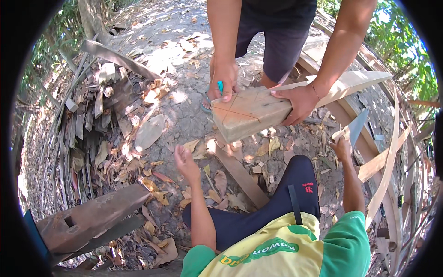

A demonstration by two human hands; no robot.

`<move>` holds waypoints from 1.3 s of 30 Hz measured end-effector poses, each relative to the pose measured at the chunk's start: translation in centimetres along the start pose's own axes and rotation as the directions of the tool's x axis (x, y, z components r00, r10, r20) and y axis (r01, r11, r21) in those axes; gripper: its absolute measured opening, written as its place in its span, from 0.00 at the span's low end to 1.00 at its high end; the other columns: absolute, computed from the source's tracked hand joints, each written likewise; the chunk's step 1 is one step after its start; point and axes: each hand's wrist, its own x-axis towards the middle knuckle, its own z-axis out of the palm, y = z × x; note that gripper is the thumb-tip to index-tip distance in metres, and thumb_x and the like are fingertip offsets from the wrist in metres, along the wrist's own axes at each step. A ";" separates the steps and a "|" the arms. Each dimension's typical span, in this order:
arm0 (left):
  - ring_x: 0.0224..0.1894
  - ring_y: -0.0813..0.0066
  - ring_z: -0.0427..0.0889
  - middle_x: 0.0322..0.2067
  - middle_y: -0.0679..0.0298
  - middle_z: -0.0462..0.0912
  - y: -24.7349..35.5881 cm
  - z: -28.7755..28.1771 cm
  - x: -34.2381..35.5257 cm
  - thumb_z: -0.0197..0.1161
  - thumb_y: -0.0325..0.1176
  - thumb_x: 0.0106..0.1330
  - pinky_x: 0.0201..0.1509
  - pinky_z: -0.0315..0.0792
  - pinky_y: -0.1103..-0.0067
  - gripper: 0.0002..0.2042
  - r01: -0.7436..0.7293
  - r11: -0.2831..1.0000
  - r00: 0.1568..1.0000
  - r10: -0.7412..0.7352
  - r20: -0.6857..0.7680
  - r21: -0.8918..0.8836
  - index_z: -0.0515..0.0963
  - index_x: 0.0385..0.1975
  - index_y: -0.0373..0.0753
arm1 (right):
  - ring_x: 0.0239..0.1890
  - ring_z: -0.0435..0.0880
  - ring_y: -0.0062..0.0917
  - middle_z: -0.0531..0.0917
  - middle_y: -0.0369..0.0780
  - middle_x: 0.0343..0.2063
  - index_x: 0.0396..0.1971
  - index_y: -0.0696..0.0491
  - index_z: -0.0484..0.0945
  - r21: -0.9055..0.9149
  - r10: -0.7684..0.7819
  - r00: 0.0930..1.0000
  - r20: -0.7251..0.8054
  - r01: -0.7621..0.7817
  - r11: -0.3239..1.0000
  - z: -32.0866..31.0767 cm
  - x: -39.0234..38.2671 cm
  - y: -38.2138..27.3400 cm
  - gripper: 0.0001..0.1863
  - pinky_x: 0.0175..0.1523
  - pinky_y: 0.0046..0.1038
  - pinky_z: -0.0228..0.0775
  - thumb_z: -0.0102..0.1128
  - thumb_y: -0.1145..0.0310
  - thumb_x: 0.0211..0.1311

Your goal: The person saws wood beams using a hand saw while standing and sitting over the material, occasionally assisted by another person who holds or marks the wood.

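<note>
Seen at left on the far side: a heap of wood scraps [99,104], with a slotted brown board [92,217] lying at near left. Next along, raised over dry, leaf-strewn soil, a bare left hand [186,161], fingers slack and clasping nothing visible. Just right of that, lower down, a flat plank [240,173] on the ground, running in behind a dark-trousered leg [288,189]. At centre, on the far side, a thick piece of timber [251,111] (dark lines crossing its top face), slanting away to the far right. At its left end, a co-worker's hand [226,82] with a small turquoise object [220,86] by the fingers; farther right, spread over the same wood, the co-worker's other hand [300,102]. At right, nearer, a right hand [342,150] curled tightly around the pale handle of a saw [358,125], blade angled toward the far right, apart from the timber. Beyond, at right, a long pale strip of wood [385,177], reaching from far to near (bowed in this view), beside more boards [380,167].
</note>
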 end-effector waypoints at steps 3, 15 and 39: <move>0.67 0.59 0.72 0.65 0.49 0.72 0.9 1.8 -1.6 0.60 0.32 0.71 0.68 0.67 0.66 0.30 0.004 0.997 0.999 -0.001 0.046 -0.073 0.62 0.71 0.32 | 0.43 0.86 0.55 0.85 0.61 0.37 0.40 0.66 0.76 0.021 0.017 0.998 0.063 -0.018 1.000 0.4 -0.1 -0.4 0.28 0.50 0.48 0.77 0.74 0.57 0.49; 0.73 0.39 0.60 0.71 0.44 0.61 9.4 9.0 1.3 0.76 0.68 0.45 0.71 0.59 0.48 0.61 -0.853 0.435 0.506 0.824 0.255 0.288 0.56 0.74 0.33 | 0.45 0.83 0.58 0.84 0.63 0.39 0.44 0.67 0.74 0.048 -0.002 0.994 0.113 -0.003 0.999 2.2 -0.5 1.7 0.31 0.52 0.50 0.74 0.74 0.58 0.48; 0.65 0.47 0.74 0.60 0.44 0.78 5.6 6.1 -2.7 0.67 0.46 0.67 0.69 0.67 0.62 0.31 -0.344 0.846 0.910 0.195 0.365 0.407 0.72 0.65 0.34 | 0.53 0.80 0.58 0.81 0.64 0.47 0.52 0.68 0.70 0.019 0.023 0.990 0.141 -0.026 0.999 4.4 -2.8 0.6 0.36 0.60 0.49 0.72 0.71 0.59 0.48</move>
